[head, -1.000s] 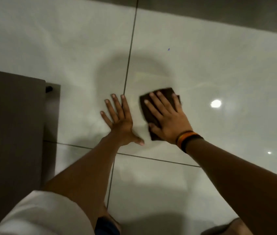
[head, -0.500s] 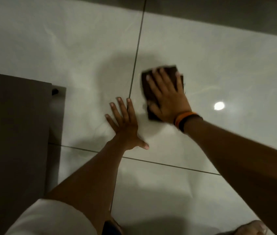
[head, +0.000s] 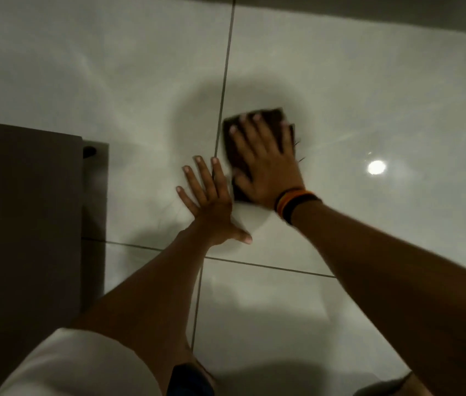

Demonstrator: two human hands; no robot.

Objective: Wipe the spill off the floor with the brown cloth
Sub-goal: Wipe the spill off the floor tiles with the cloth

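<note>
The cloth (head: 271,118) lies flat on the floor (head: 368,81), on the tile just right of the vertical grout line (head: 227,67). The right hand (head: 266,164) presses on it with the palm down and the fingers (head: 247,138) spread. The grip is fully open and closes on nothing; the cloth is pinned between palm and tile. The left hand (head: 209,200) is also open, flat on the bare floor just beside the cloth and touching nothing else.

Handling, as a judgement: the cloth is thin, soft and light, and offers no stiffness. Frayed threads show at its right edge. On glossy tile it should slide easily, so downward pressure, not a pinch, keeps it under control. To lift it, take a free edge or corner.

The spill itself cannot be made out; the floor shows only shadow and lamp glare.

No brand, label or writing is readable. The wristband (head: 296,202) bears dark and orange stripes only
</note>
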